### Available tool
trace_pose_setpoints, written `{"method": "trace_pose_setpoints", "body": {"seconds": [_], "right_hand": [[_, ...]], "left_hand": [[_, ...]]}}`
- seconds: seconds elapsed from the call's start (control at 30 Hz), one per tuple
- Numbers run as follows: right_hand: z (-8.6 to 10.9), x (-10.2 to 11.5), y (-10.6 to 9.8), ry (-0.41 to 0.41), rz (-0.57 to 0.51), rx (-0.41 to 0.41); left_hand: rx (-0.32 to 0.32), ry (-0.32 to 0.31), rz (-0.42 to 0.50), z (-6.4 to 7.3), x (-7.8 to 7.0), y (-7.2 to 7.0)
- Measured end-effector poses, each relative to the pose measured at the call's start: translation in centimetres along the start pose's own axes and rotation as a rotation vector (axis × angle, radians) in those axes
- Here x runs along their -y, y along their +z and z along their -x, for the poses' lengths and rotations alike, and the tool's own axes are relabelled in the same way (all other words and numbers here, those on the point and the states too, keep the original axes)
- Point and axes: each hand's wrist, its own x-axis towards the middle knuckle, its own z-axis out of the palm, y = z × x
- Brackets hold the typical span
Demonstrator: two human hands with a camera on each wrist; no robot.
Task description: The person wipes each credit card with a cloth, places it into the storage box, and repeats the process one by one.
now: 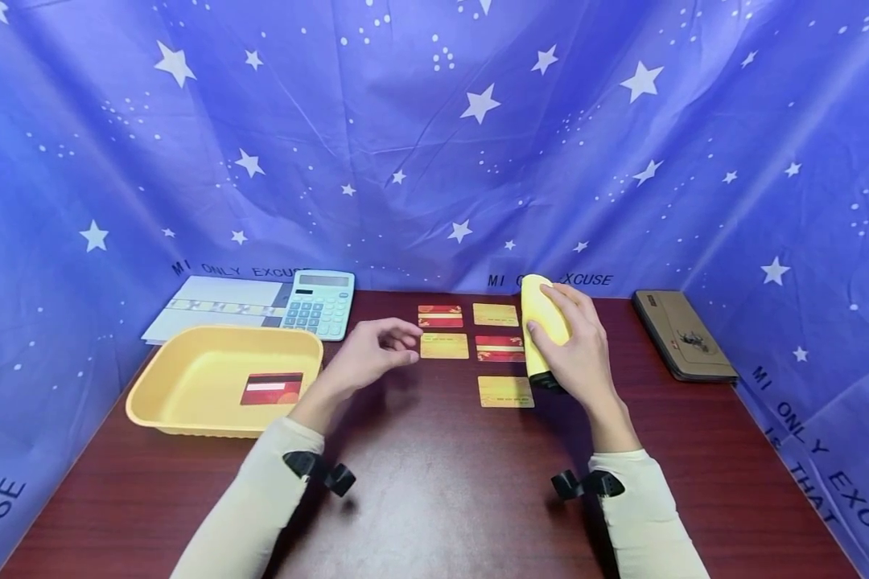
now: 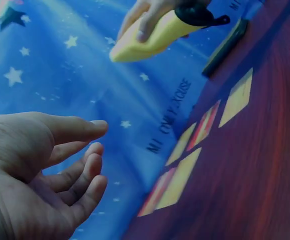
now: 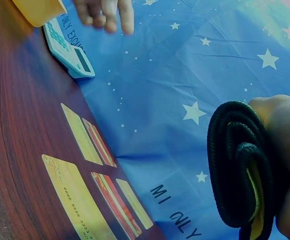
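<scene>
My right hand (image 1: 579, 346) grips a folded yellow cloth (image 1: 543, 322), thumb on the near side and fingers over the far side. Its black edge (image 3: 235, 165) shows in folded layers in the right wrist view. Left of it lie several bank cards in two columns, among them a red card (image 1: 500, 349), a yellow card (image 1: 506, 392) at the front and another red card (image 1: 440, 316) at the back. Beside the left column is my left hand (image 1: 369, 351), fingers loosely bent and holding nothing. One more red card (image 1: 271, 388) lies in the yellow basin (image 1: 145, 402).
Behind the basin are a pale blue calculator (image 1: 321, 305) and a white folder-like item (image 1: 203, 308). A brown zip case (image 1: 684, 336) lies at the right edge of the dark red wooden table (image 1: 442, 498). Blue star-print fabric (image 1: 405, 121) encloses the back and sides.
</scene>
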Motion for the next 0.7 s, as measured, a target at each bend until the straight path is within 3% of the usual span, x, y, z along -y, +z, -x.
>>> {"method": "trace_pose_setpoints", "body": {"seconds": [0.3,0.53,0.7], "right_hand": [[-0.1,-0.3,-0.3,0.009,0.0,0.003],[-0.2,-0.3,-0.3,0.01,0.004,0.011],[-0.1,-0.3,-0.4,0.003,0.007,0.011]], "left_hand": [[0.095,-0.091,0.063,-2.3,2.2,3.8],[0.018,-0.116,0.042,-3.8,4.2,4.4],[-0.055,-0.128,-0.035,-4.7,5.7,4.1]]}}
